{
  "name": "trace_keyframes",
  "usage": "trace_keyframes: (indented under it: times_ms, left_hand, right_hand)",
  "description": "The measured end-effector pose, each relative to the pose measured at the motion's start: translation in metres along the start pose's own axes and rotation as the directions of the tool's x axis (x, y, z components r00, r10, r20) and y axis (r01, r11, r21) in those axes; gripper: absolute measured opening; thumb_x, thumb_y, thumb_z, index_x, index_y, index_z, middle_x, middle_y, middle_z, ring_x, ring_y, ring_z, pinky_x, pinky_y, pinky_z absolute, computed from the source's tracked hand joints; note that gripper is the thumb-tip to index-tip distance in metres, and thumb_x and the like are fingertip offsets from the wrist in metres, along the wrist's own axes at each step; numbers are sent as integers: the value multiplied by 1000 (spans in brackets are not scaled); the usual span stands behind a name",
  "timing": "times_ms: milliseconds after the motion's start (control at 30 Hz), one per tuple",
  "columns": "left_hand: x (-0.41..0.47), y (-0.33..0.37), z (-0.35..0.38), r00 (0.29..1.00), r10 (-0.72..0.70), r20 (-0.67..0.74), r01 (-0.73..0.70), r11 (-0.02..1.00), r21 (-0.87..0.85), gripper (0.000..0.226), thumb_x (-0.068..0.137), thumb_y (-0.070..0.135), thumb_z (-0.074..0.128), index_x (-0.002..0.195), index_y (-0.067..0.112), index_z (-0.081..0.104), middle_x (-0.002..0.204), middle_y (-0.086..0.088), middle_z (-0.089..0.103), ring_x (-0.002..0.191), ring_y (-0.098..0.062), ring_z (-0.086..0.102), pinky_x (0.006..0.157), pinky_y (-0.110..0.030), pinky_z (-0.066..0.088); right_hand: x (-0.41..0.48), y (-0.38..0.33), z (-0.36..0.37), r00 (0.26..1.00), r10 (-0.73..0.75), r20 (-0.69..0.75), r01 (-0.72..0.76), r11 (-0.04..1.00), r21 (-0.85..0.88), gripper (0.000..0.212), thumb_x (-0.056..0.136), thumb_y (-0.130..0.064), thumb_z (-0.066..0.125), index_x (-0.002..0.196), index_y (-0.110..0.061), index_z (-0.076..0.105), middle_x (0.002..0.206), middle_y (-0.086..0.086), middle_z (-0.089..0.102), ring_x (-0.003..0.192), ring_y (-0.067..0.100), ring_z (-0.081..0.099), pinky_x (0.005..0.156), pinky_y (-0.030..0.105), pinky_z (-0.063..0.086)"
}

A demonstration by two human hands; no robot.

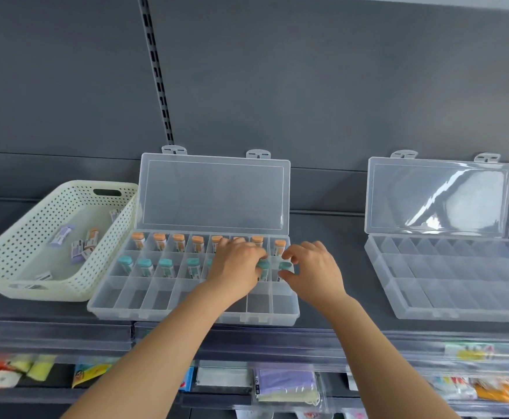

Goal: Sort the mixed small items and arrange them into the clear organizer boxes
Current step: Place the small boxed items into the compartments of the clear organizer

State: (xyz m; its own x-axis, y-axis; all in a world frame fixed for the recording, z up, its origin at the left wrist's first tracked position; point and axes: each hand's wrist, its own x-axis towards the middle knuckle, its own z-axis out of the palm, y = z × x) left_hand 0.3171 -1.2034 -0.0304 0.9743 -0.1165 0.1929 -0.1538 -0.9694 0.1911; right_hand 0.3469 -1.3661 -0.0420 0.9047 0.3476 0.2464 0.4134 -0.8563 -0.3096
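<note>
Presently, we find the left hand over the middle row of the open organizer box on the shelf, its grip closed on a teal-capped tube in a compartment towards the right end. The right hand holds a narrow grip, thumb and forefinger curled either side of a second teal-capped tube in the next compartment; we cannot tell whether they touch it. Orange-capped tubes stand in the back row. A perforated basket with loose items sits just left of the box. Another open organizer box lies well apart, to the right.
</note>
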Motion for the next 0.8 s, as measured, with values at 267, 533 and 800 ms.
trace_keyframes:
  times_ms: [267, 533, 800]
  left_hand:
    - [-8, -20, -32, 998, 29, -56, -29, 1000, 11, 27, 93, 32, 57, 118, 25, 65, 115, 7, 64, 112, -17, 51, 93, -34, 33]
    - [-48, -104, -87, 980, -144, -141, 162, 979, 126, 23, 93, 28, 53, 107, 17, 68, 98, 2, 65, 94, -17, 56, 80, -30, 45]
    - [-96, -212, -122, 929, -370, -26, 365, 899, 243, 17, 90, 19, 52, 101, 17, 64, 96, 2, 57, 96, -19, 54, 70, -28, 40]
  right_hand:
    - [15, -26, -5, 996, -41, -78, 45, 998, 44, 25, 87, -34, 64, 106, -20, 68, 99, -2, 68, 95, 19, 52, 78, 31, 48]
    - [49, -104, 5, 974, -227, -15, 228, 974, 16, 29, 90, -38, 56, 114, -23, 64, 110, -2, 65, 105, 21, 56, 90, 33, 43]
    - [77, -224, 40, 912, -407, 50, 403, 913, 67, 27, 90, -33, 55, 113, -23, 65, 110, 0, 64, 105, 22, 55, 90, 32, 39]
